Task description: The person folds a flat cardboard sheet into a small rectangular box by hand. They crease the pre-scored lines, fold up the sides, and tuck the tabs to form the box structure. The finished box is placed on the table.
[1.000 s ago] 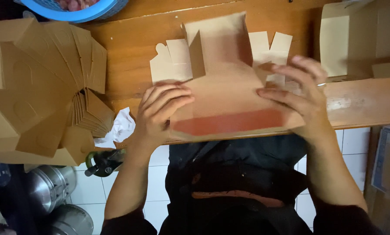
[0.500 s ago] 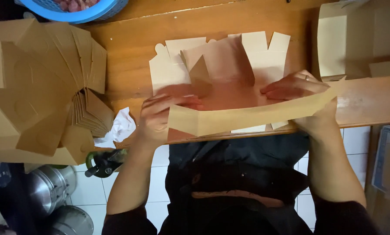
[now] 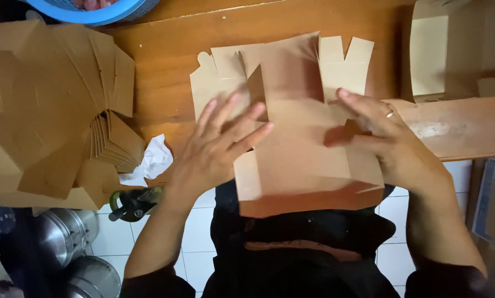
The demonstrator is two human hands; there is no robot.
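Closest to me, my left hand (image 3: pixel 217 146) is flat and open, fingers spread, pressing down on the left part of a brown cardboard box blank (image 3: pixel 297 138) that hangs partly over the near edge of the wooden desk (image 3: pixel 165 83). My right hand (image 3: pixel 377 129) is on the right part of the same blank, fingers loosely bent and resting on a flap, not really clamped on anything; there's a ring on one finger. Between the two hands one panel of the blank stands up a bit, and past my fingertips the notched flaps lie flat on the desk. Just left of my left hand there's a crumpled white tissue (image 3: pixel 153 160), and beyond that, well to the left, a fanned-out stack of flat box blanks (image 3: pixel 54 105). Below that stack, down on the tiled floor, I can see some metal pots (image 3: pixel 65 237). Far past my right hand sits a folded-up box (image 3: pixel 457 49), and far up left there's the rim of a blue basket (image 3: pixel 98 11).
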